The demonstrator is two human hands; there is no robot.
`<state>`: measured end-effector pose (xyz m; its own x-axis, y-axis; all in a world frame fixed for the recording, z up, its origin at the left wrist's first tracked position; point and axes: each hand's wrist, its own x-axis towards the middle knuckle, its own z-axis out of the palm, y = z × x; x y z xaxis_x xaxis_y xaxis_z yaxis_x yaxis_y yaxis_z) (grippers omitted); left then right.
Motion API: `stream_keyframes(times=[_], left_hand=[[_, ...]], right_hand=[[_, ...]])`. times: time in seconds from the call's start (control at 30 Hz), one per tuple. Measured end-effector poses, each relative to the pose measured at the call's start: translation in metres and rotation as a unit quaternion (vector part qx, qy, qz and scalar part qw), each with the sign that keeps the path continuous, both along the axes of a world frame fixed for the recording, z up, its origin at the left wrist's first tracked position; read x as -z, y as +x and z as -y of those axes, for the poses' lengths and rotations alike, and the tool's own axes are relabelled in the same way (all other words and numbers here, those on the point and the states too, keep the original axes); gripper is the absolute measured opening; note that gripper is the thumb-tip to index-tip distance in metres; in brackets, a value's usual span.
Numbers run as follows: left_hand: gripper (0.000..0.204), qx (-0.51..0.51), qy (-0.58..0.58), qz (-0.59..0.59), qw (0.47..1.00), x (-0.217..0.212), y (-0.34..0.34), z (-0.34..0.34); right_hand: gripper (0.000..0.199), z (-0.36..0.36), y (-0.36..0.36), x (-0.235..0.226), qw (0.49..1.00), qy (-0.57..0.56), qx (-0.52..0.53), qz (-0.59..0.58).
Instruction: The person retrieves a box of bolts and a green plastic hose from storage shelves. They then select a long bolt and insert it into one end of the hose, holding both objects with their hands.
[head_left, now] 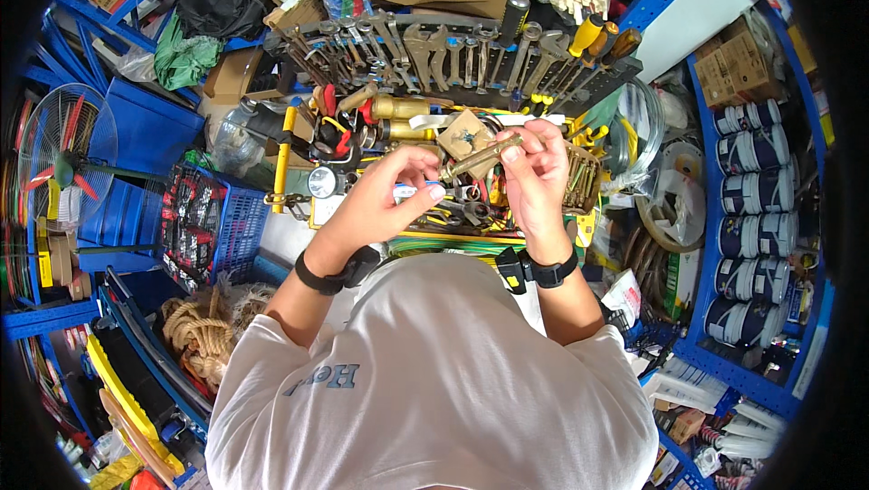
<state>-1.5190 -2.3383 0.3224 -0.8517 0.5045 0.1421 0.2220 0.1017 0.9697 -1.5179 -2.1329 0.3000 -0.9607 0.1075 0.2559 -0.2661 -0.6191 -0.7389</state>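
Note:
Pinched between the thumb and fingers of my right hand is a long brass-coloured bolt, tilted with its far end pointing toward my left hand. My left hand is curled, thumb against the fingers. A slim blue-and-white thing shows in its grip, too small to name. Under both hands lies a tool tray with pliers and other metal tools. Beside my right hand, a box of similar brass-coloured bolts stands at the tray's right end. A small cardboard piece lies just beyond the bolt.
A rack of wrenches and several screwdrivers stands behind the tray. To the left are a fan, a blue basket and coiled rope. Shelved cans line the right side.

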Motion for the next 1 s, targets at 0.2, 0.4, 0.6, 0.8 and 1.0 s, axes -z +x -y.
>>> stream_keyframes(times=[0.2,0.4,0.6,0.8,1.0], left_hand=[[0.018,-0.039,0.001,-0.072,0.997,-0.026,0.01,-0.004],[0.018,-0.055,-0.053,-0.135,0.988,-0.029,0.012,-0.001],[0.022,-0.112,-0.047,-0.17,0.978,-0.026,0.012,-0.004],[0.023,-0.118,-0.051,-0.183,0.975,-0.025,0.009,0.001],[0.023,-0.122,-0.066,-0.186,0.973,-0.03,0.008,0.004]], right_hand=[[0.035,0.006,0.006,-0.017,0.999,0.019,-0.011,-0.038],[0.037,0.013,0.009,-0.021,0.998,0.044,0.01,-0.043],[0.039,0.008,0.012,-0.021,0.995,0.086,0.011,-0.038],[0.033,0.005,0.011,-0.016,0.994,0.105,-0.003,-0.037],[0.029,-0.002,0.015,-0.02,0.994,0.093,-0.049,-0.008]])
